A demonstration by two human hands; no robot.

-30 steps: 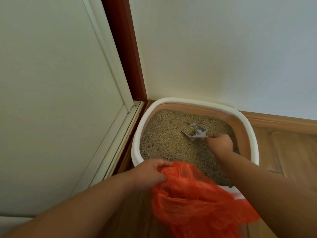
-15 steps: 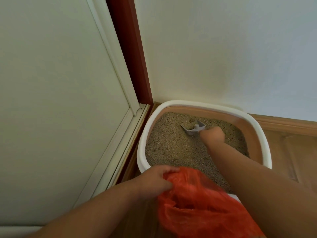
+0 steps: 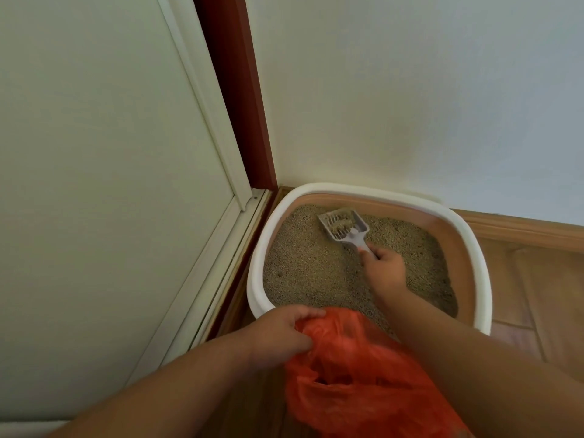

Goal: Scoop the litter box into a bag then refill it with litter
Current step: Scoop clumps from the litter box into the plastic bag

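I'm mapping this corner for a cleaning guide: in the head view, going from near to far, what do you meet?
Orange bag gripped by the left hand → near rim of the litter box → right hand gripping the handle → grey scoop holding litter → far rim → white wall.

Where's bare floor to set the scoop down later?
Bare wood floor lies right of the litter box, below the baseboard. Crowded near edge: orange bag, left hand. Right hand holds the scoop.

The orange bag (image 3: 363, 374) hides the litter box (image 3: 474, 248) near rim and seemingly runs off the bottom edge.
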